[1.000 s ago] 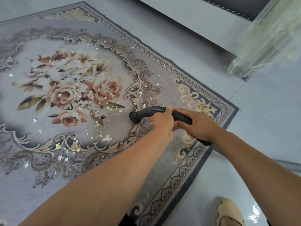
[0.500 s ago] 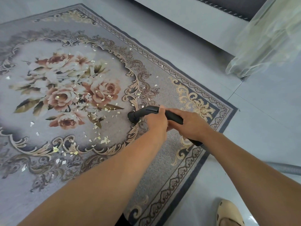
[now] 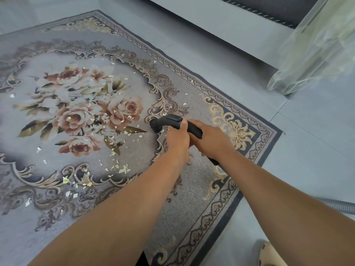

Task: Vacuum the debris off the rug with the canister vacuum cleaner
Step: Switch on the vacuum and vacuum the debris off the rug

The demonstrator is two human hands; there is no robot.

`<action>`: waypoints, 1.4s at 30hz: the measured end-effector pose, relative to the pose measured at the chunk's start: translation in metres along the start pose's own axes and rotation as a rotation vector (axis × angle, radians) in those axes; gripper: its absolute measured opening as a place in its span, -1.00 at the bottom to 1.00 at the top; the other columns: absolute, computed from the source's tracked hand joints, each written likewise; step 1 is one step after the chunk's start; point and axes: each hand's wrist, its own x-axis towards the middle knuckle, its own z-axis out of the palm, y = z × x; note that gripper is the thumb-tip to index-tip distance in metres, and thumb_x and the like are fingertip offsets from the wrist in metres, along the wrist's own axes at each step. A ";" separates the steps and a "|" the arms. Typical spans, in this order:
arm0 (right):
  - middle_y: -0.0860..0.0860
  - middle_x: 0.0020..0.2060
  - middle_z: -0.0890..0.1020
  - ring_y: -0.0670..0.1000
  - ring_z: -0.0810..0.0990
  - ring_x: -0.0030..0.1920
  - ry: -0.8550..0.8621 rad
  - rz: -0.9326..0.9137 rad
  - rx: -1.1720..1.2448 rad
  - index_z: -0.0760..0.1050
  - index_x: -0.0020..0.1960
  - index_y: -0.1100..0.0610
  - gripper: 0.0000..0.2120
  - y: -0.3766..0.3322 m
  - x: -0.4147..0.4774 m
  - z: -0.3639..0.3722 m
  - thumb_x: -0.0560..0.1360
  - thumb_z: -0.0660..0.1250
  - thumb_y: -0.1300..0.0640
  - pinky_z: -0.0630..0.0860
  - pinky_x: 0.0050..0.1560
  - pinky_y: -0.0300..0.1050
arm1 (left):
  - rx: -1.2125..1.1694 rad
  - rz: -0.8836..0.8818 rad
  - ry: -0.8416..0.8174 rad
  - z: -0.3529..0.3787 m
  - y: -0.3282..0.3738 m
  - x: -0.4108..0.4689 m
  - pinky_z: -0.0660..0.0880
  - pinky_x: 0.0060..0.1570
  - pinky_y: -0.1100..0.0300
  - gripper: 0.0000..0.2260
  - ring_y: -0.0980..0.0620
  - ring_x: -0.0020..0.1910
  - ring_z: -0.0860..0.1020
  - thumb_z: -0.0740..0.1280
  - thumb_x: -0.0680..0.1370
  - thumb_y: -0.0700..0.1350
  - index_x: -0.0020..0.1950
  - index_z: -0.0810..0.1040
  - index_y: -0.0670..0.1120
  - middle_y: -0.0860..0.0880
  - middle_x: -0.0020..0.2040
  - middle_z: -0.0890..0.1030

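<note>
A grey rug (image 3: 194,191) with a rose pattern in its middle covers the floor. Small pale and yellowish flakes of debris (image 3: 123,168) lie scattered over the roses and the scroll border below them. The black vacuum nozzle handle (image 3: 167,121) points left and down, its tip on the rug at the edge of the rose medallion. My left hand (image 3: 177,138) grips the handle near its front. Just behind it, my right hand (image 3: 208,140) holds the rear of the same handle. A grey ribbed hose (image 3: 340,206) shows at the right edge; the canister is out of view.
Grey floor tiles (image 3: 307,156) surround the rug on the right and far side. A sheer curtain (image 3: 315,47) hangs to the floor at the upper right, beside a low ledge. A beige slipper (image 3: 269,254) shows at the bottom right.
Both hands and the nozzle have shifted slightly left and farther onto the rug, toward the roses. The hose has come more into view at the right.
</note>
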 end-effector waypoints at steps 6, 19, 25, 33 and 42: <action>-0.11 -0.20 0.61 -0.01 0.68 -0.30 -0.026 0.019 0.018 0.24 0.40 -0.34 -0.56 0.002 0.000 -0.009 0.53 0.13 -0.32 0.65 -0.10 0.03 | -0.068 -0.021 -0.079 0.000 -0.001 -0.003 0.61 -0.24 0.14 -0.70 -0.08 0.01 0.62 0.28 0.62 -0.09 0.32 0.45 -0.16 -0.15 0.15 0.61; -0.15 -0.25 0.58 -0.05 0.64 -0.29 -0.048 0.066 0.027 0.25 0.42 -0.34 -0.54 0.050 -0.051 -0.030 0.54 0.17 -0.27 0.64 -0.13 0.02 | 0.004 -0.110 -0.289 0.020 -0.027 -0.042 0.63 -0.03 -0.04 -0.95 -0.15 0.03 0.64 0.31 0.60 -0.17 0.02 0.46 -0.08 -0.20 0.08 0.61; -0.14 -0.26 0.60 -0.07 0.66 -0.38 0.014 0.080 0.012 0.23 0.42 -0.34 -0.57 0.024 -0.018 -0.021 0.55 0.13 -0.28 0.65 -0.13 0.00 | -0.062 -0.032 -0.247 0.011 -0.013 -0.018 0.65 -0.10 0.07 -0.52 -0.11 0.01 0.65 0.32 0.59 -0.18 0.48 0.27 -0.16 -0.20 0.17 0.60; -0.13 -0.31 0.59 -0.05 0.66 -0.41 -0.012 0.121 0.078 0.27 0.41 -0.32 -0.59 0.026 -0.024 -0.021 0.56 0.14 -0.25 0.66 -0.18 0.00 | -0.057 -0.042 -0.274 0.011 -0.019 -0.022 0.65 -0.07 0.09 -0.43 -0.08 -0.01 0.66 0.35 0.58 -0.20 0.54 0.20 -0.18 -0.12 0.16 0.59; -0.14 -0.21 0.63 -0.08 0.65 -0.31 -0.004 0.145 0.012 0.26 0.39 -0.36 -0.59 0.046 -0.042 -0.034 0.55 0.17 -0.23 0.63 -0.17 -0.07 | -0.032 -0.102 -0.407 0.013 -0.025 -0.034 0.65 -0.07 0.06 -0.49 -0.11 -0.06 0.68 0.35 0.57 -0.23 0.48 0.27 -0.24 -0.19 0.22 0.57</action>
